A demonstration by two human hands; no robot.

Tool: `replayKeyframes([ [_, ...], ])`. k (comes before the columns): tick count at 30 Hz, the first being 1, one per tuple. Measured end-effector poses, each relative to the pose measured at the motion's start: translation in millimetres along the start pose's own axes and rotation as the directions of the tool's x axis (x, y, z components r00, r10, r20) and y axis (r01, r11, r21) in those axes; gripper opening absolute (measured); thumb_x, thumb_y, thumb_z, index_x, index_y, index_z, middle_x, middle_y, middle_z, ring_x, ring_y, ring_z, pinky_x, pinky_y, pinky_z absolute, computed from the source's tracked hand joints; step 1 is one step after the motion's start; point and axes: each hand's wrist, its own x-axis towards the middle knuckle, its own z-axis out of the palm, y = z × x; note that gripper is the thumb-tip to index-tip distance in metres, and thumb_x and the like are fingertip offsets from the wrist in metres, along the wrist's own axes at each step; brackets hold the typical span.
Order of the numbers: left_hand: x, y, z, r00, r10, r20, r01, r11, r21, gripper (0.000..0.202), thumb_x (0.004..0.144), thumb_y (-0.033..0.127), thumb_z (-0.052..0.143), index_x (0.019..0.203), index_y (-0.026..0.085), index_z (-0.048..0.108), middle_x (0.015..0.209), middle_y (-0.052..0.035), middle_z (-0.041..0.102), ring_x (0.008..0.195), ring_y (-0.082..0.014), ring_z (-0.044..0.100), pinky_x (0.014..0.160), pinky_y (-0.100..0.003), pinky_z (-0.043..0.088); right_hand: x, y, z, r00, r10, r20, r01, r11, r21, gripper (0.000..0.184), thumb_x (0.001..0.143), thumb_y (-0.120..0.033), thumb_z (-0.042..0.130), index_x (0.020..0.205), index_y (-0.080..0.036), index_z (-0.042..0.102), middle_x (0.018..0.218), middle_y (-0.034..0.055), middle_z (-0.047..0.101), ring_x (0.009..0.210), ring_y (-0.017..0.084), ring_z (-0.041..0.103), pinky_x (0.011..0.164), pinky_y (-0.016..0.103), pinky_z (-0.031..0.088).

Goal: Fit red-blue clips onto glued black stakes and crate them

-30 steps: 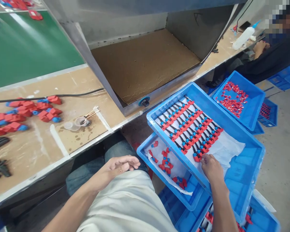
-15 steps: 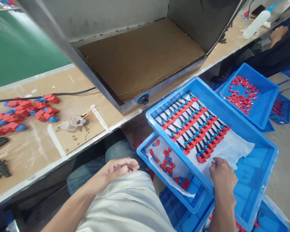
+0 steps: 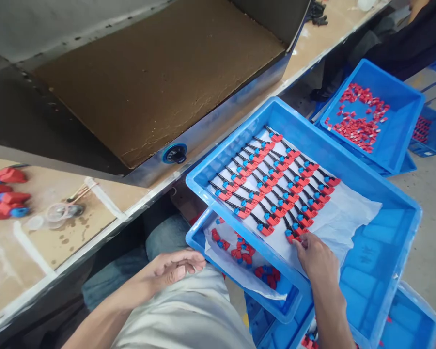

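My right hand [image 3: 318,258] reaches into the upper blue tray [image 3: 383,242]. Its thumb and fingers close at the red end of the nearest red-and-blue piece with a black stem [image 3: 292,235], which lies at the front end of a row. Several rows of such pieces [image 3: 274,177] lie slantwise on a white sheet [image 3: 352,208] in that tray. Above my lap my left hand [image 3: 176,267] rests palm inward, fingers loosely curved and nothing in them. Beside it, a lower blue tray [image 3: 294,310] holds red-and-blue pieces without stems [image 3: 243,250] on white paper.
A metal box with a brown floor [image 3: 160,77] and a dial [image 3: 175,154] stands on the bench. Red-and-blue parts [image 3: 7,194] and a small cup [image 3: 58,213] with sticks lie left. Another blue tray [image 3: 403,121] holds small red parts. A person sits far right.
My right hand has moved left and forward onto the nearest piece at the row's end. My view has shifted, so the box appears larger and lower. My left hand stays over my lap.
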Motion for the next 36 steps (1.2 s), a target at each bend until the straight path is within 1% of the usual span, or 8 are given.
replayKeyframes([
  [3, 6.0, 10.6, 4.9, 0.998, -0.011, 0.057, 0.009, 0.999, 0.033, 0.056, 0.086, 0.065, 0.060, 0.118, 0.020, 0.072, 0.116, -0.0133, 0.069, 0.113, -0.0309, 0.060, 0.101, -0.041, 0.044, 0.6, 1.7, 1.3, 1.000, 0.000, 0.001, 0.000, 1.000, 0.006, 0.014, 0.094, -0.026, 0.054, 0.099, -0.025, 0.068, 0.104, 0.0041, 0.073, 0.085, 0.021, 0.067, 0.063, 0.028, 0.035],
  [6, 8.6, 15.8, 7.1, 0.996, -0.007, 0.089, 0.002, 0.998, 0.061, 0.055, 0.088, 0.065, 0.059, 0.119, 0.020, 0.071, 0.116, -0.0125, 0.069, 0.111, -0.0293, 0.060, 0.099, -0.039, 0.043, 1.0, 4.3, 5.6, 0.999, -0.015, -0.029, 0.015, 1.000, 0.015, 0.012, 0.094, -0.025, 0.054, 0.096, -0.023, 0.066, 0.099, 0.0050, 0.073, 0.083, 0.020, 0.066, 0.063, 0.027, 0.033],
  [10, 9.5, 13.7, 5.9, 0.995, 0.010, 0.102, -0.017, 0.998, 0.062, 0.055, 0.089, 0.064, 0.058, 0.120, 0.020, 0.070, 0.116, -0.0125, 0.068, 0.110, -0.0279, 0.060, 0.099, -0.038, 0.043, 1.7, 5.1, 8.9, 0.996, -0.028, -0.082, 0.032, 0.998, 0.049, 0.018, 0.094, -0.037, 0.057, 0.087, -0.022, 0.063, 0.085, 0.0052, 0.071, 0.078, 0.021, 0.066, 0.062, 0.028, 0.034],
  [14, 9.5, 9.4, 3.7, 0.995, 0.011, 0.101, -0.015, 0.999, 0.032, 0.056, 0.088, 0.064, 0.059, 0.120, 0.019, 0.070, 0.116, -0.0129, 0.068, 0.110, -0.0288, 0.060, 0.099, -0.039, 0.043, 4.4, 2.3, 6.8, 0.999, -0.040, -0.025, 0.040, 0.999, 0.022, 0.030, 0.088, -0.052, 0.063, 0.077, -0.024, 0.058, 0.077, 0.0033, 0.069, 0.076, 0.023, 0.066, 0.060, 0.028, 0.034],
  [17, 8.8, 6.7, 2.2, 0.996, 0.007, 0.092, -0.007, 1.000, 0.001, 0.057, 0.087, 0.065, 0.060, 0.120, 0.020, 0.070, 0.117, -0.0132, 0.068, 0.113, -0.0298, 0.060, 0.100, -0.040, 0.042, 6.9, 0.8, 5.6, 0.998, -0.055, 0.025, 0.056, 0.998, -0.029, 0.028, 0.089, -0.050, 0.062, 0.077, -0.025, 0.058, 0.080, 0.0025, 0.071, 0.078, 0.023, 0.067, 0.060, 0.029, 0.035],
  [25, 7.1, 1.4, -1.0, 0.992, 0.086, 0.092, -0.083, 0.996, -0.041, 0.058, 0.086, 0.066, 0.060, 0.118, 0.019, 0.071, 0.115, -0.0133, 0.069, 0.108, -0.0281, 0.060, 0.096, -0.037, 0.044, 9.1, 0.4, 4.8, 0.998, -0.053, 0.018, 0.054, 0.995, -0.083, 0.025, 0.090, -0.049, 0.059, 0.080, -0.026, 0.061, 0.083, 0.0018, 0.072, 0.077, 0.022, 0.068, 0.058, 0.028, 0.035],
  [30, 2.9, 2.2, -3.5, 0.994, 0.084, 0.076, -0.080, 0.995, -0.053, 0.058, 0.086, 0.066, 0.060, 0.115, 0.018, 0.071, 0.113, -0.0131, 0.068, 0.107, -0.0279, 0.060, 0.096, -0.038, 0.044, 10.2, -1.7, 2.4, 0.998, -0.050, 0.037, 0.052, 0.998, -0.047, 0.022, 0.088, -0.045, 0.061, 0.078, -0.025, 0.059, 0.081, 0.0017, 0.070, 0.078, 0.022, 0.067, 0.061, 0.028, 0.038],
  [36, 0.6, 2.7, -6.0, 0.994, 0.085, 0.068, -0.081, 0.995, -0.055, 0.056, 0.087, 0.065, 0.059, 0.114, 0.017, 0.071, 0.114, -0.0134, 0.068, 0.105, -0.0272, 0.061, 0.095, -0.037, 0.045, 12.4, 1.4, 10.1, 0.997, -0.067, -0.043, 0.069, 0.996, 0.048, 0.016, 0.080, -0.036, 0.065, 0.073, -0.025, 0.055, 0.076, 0.0004, 0.068, 0.076, 0.021, 0.066, 0.065, 0.028, 0.041],
])
